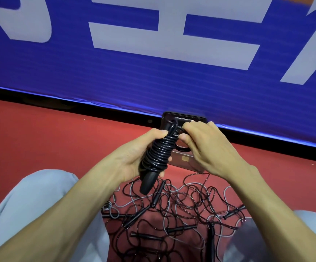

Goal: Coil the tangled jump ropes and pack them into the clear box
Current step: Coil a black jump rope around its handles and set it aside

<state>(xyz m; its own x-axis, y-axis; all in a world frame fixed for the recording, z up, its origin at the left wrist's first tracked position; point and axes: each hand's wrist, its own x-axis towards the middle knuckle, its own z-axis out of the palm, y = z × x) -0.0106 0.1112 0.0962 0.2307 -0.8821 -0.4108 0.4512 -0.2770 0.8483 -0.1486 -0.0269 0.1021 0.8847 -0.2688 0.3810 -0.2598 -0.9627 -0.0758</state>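
A: What is held in the left hand (134, 157)?

B: A black jump rope (159, 156) is gripped there. Its cord is wound in tight turns round the handles, and the fingers are curled round the bundle. The bundle is held tilted above the floor, with one thick handle end (147, 183) pointed down and toward the person

A: And how is the right hand (206, 148) placed?

B: It is brought against the upper end of the same bundle. The fingers are bent and the cord is pinched between thumb and fingertips, just where the last turns are laid. A small loop of cord is seen hanging beneath the thumb

A: Where is the clear box (186, 160) found?

B: It is set on the red floor (49, 138) directly behind the hands and is largely hidden by them. Only its far edge and a strip of its near side are shown, so what is inside cannot be told

A: What is seen of the other ropes?

B: The tangled jump ropes (172, 214) are spread on the floor below the hands, between the grey trouser legs (40, 195). Black and grey cords are crossed over one another, and several slim black handles are scattered among them

A: And beyond the box?

B: The floor is bounded by a blue banner (153, 72) printed with large white characters, with a dark strip along its foot
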